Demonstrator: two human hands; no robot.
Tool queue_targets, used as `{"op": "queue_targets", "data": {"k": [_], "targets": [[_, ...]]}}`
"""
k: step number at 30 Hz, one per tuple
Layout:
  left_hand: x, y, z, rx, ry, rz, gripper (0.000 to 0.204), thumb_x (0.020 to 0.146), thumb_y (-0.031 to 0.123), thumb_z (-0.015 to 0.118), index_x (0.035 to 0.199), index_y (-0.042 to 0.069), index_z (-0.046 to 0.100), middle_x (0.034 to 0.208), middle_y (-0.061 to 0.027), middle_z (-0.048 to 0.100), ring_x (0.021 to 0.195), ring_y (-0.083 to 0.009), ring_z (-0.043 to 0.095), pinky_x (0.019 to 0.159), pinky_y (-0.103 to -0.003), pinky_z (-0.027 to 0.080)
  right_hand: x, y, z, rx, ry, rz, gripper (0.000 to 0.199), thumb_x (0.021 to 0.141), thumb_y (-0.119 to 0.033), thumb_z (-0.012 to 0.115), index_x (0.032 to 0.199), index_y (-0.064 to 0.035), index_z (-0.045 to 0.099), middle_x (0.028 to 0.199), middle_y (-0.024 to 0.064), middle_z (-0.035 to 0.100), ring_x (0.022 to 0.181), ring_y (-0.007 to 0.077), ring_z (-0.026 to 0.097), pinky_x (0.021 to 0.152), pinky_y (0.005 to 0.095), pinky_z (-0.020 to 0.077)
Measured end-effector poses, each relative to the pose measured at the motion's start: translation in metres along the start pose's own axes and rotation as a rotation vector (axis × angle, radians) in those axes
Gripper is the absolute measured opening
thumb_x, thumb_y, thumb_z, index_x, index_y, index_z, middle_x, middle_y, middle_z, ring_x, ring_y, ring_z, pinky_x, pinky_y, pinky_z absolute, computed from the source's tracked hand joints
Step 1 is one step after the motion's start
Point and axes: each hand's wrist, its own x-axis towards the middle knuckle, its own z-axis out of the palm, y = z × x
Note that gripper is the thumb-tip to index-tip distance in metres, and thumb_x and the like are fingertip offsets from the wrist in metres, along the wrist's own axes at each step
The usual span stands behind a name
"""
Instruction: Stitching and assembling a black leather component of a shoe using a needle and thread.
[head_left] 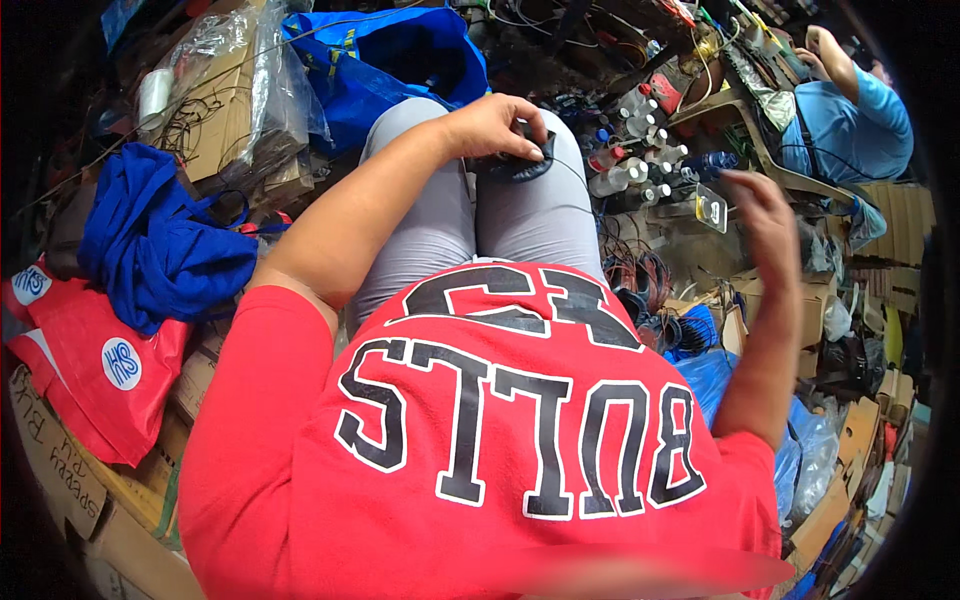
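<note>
My left hand (pixel 497 130) is above my thigh near the knee, its fingers closed on a small black piece (pixel 518 172) that rests on my grey trouser leg. What kind of thing it is, I cannot make out. A thin dark strand (pixel 572 176) curves away from it toward the right. Out to the right, my right hand (pixel 768 212) is raised and smeared by motion, so whether its fingers hold anything is unclear. Just left of that hand shows a small clear packet (pixel 711 209) with a yellow mark.
Several plastic bottles (pixel 640 150) stand beyond my right knee. A blue bag (pixel 385 50) gapes ahead; blue cloth (pixel 160 235) and a red bag (pixel 100 360) lie left. Cables (pixel 640 275) and cardboard (pixel 850 440) crowd the right. Another person in blue (pixel 850 125) is at far right.
</note>
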Motion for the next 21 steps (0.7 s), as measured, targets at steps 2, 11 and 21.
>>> {"op": "queue_targets", "data": {"k": [2, 11, 21], "targets": [[0.005, 0.002, 0.007, 0.025, 0.048, 0.112, 0.038, 0.071, 0.009, 0.076, 0.105, 0.003, 0.059, 0.099, -0.0019, 0.06, 0.075, -0.0071, 0.053, 0.068, -0.022, 0.045, 0.018, -0.019, 0.064, 0.068, -0.104, -0.006, 0.02, 0.085, -0.006, 0.058, 0.102, -0.0078, 0.068, 0.089, 0.0044, 0.059, 0.087, 0.0147, 0.054, 0.079, 0.0255, 0.0413], [-0.003, 0.004, 0.028, 0.708, 0.337, 0.131, 0.043, 0.063, 0.026, 0.079, 0.098, 0.01, 0.06, 0.1, -0.0097, 0.055, 0.094, -0.0294, 0.055, 0.08, -0.037, 0.045, 0.049, -0.033, 0.177, 0.261, -0.192, 0.144, 0.023, 0.084, -0.019, 0.061, 0.1, -0.0037, 0.061, 0.081, 0.0075, 0.058, 0.074, 0.0141, 0.055, 0.068, 0.0268, 0.0449], [-0.062, 0.009, 0.037, 0.915, 0.35, 0.25, 0.037, 0.062, 0.029, 0.077, 0.09, 0.012, 0.061, 0.103, -0.0057, 0.054, 0.106, -0.0246, 0.048, 0.086, -0.041, 0.036, 0.066, -0.038, 0.185, 0.098, -0.518, 0.245, 0.028, 0.08, -0.025, 0.07, 0.092, -0.0015, 0.061, 0.067, 0.0002, 0.056, 0.059, 0.009, 0.05, 0.055, 0.0256, 0.0402]]}}
